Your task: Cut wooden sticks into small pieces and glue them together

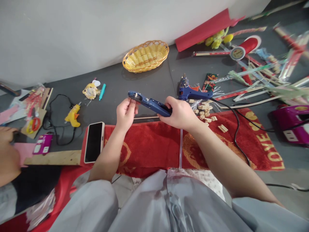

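Above the red towel, my right hand is wrapped round the handles of a dark blue plier-like hand tool with a rounded head, perhaps a hole punch. The tool points left and slightly upward. At its head, my left hand is closed in a pinch; what sits between those fingertips is too small to make out. Short bundles of pale sticks lie right of my right hand. Behind them rests a blue glue gun with its cable running over the towel.
A yellow wicker basket stands against the wall. Left are a phone, a yellow glue gun and a teal pen. A red ribbon spool and packaged sticks crowd the right. Another person's arm shows far left.
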The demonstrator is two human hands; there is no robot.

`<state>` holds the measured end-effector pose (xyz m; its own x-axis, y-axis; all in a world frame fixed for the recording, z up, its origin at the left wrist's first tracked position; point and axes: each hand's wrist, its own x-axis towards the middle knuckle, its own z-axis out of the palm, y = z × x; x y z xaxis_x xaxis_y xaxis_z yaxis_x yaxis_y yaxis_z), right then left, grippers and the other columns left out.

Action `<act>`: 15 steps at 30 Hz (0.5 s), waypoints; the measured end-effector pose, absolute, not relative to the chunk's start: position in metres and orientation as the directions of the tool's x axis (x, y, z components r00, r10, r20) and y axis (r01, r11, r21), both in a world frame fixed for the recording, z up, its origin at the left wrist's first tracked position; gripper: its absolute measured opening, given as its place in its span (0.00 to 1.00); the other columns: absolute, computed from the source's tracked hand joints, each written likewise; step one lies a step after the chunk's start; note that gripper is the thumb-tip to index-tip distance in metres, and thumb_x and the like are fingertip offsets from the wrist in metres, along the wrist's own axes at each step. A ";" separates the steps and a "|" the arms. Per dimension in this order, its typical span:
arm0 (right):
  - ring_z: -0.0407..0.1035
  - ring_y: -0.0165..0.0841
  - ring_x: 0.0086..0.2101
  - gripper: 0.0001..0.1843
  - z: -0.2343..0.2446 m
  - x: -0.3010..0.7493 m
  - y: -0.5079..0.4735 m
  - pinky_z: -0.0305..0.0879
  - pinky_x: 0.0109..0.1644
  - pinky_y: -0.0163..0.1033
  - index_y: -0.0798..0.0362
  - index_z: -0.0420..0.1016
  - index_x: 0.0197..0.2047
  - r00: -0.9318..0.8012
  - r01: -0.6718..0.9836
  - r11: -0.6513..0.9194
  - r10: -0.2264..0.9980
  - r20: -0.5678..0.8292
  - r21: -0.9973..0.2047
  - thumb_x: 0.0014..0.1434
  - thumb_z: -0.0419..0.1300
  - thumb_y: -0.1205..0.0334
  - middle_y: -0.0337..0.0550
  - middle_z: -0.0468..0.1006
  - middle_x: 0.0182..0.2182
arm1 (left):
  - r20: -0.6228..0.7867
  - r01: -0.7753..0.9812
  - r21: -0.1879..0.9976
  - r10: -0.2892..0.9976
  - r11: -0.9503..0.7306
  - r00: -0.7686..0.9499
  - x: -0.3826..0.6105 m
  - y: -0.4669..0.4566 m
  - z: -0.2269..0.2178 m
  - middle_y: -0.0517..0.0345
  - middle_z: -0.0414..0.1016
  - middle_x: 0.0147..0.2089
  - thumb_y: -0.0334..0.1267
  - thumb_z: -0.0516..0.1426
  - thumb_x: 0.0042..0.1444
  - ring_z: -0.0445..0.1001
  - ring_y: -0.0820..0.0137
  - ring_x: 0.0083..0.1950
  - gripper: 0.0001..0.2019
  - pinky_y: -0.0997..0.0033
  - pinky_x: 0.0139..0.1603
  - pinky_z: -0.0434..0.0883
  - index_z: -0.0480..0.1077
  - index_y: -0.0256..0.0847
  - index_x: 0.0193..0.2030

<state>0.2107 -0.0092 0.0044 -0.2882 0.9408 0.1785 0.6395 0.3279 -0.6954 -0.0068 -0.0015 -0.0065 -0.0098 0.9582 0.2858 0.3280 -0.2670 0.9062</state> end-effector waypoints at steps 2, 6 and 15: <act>0.53 0.27 0.23 0.16 0.005 0.211 -0.009 0.50 0.30 0.34 0.48 0.50 0.28 -0.290 0.644 0.337 0.938 0.188 -0.687 0.44 0.58 0.58 0.34 0.63 0.23 | 0.266 0.309 0.918 0.964 -0.250 -0.013 -0.007 -0.002 -0.007 0.66 0.62 0.17 0.52 0.53 0.61 0.56 0.82 0.15 0.18 0.78 0.16 0.53 0.68 0.40 0.29; 0.52 0.27 0.23 0.16 0.005 0.210 -0.010 0.49 0.30 0.34 0.48 0.50 0.28 -0.300 0.644 0.350 0.934 0.196 -0.680 0.44 0.58 0.59 0.34 0.63 0.23 | 0.252 0.288 0.928 0.968 -0.235 -0.023 -0.007 -0.001 -0.006 0.66 0.61 0.17 0.53 0.54 0.60 0.57 0.81 0.17 0.19 0.78 0.17 0.54 0.68 0.40 0.29; 0.51 0.26 0.23 0.16 0.004 0.210 -0.011 0.49 0.29 0.34 0.48 0.49 0.28 -0.318 0.631 0.383 0.921 0.226 -0.675 0.46 0.57 0.59 0.34 0.63 0.22 | 0.280 0.328 0.909 0.960 -0.257 -0.023 -0.008 -0.001 -0.005 0.65 0.61 0.17 0.53 0.54 0.60 0.61 0.79 0.20 0.19 0.77 0.20 0.57 0.70 0.40 0.29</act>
